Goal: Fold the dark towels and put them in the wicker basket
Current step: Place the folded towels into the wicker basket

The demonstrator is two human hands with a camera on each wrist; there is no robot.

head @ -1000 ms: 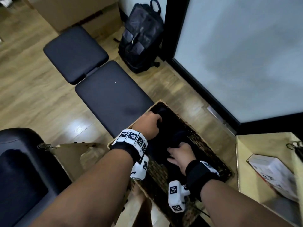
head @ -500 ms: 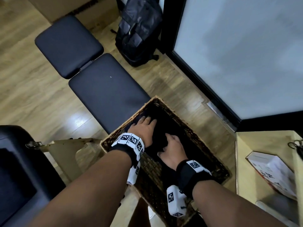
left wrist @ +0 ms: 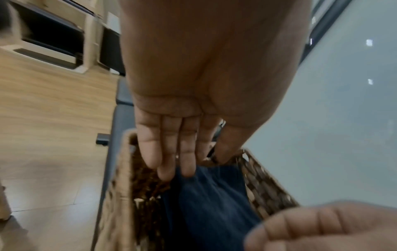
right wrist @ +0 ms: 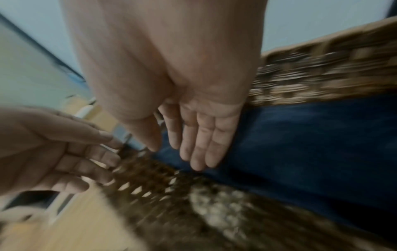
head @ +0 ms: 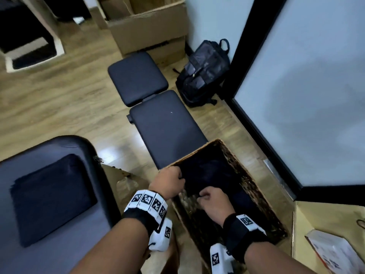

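Observation:
A dark blue towel (head: 209, 173) lies inside the wicker basket (head: 254, 186) on the floor. My left hand (head: 169, 181) hovers at the basket's near-left rim, its fingers straight and holding nothing (left wrist: 184, 169), the tips just above the towel (left wrist: 206, 203). My right hand (head: 212, 201) hangs over the near part of the basket, fingers relaxed and empty (right wrist: 187, 152), above the towel (right wrist: 300, 144). A second folded dark towel (head: 53, 196) lies on a grey padded seat at the left.
A black padded bench (head: 166, 127) runs from the basket's far-left corner. A black backpack (head: 203, 74) leans by the glass wall (head: 306, 95). A cardboard box (head: 148, 26) stands behind; a tan bag with a white box (head: 331, 252) sits right.
Both hands lay flat pressing the towel down in the basket half a second ago; they have since lifted off it and drawn back towards the near-left rim. The head view has tilted up.

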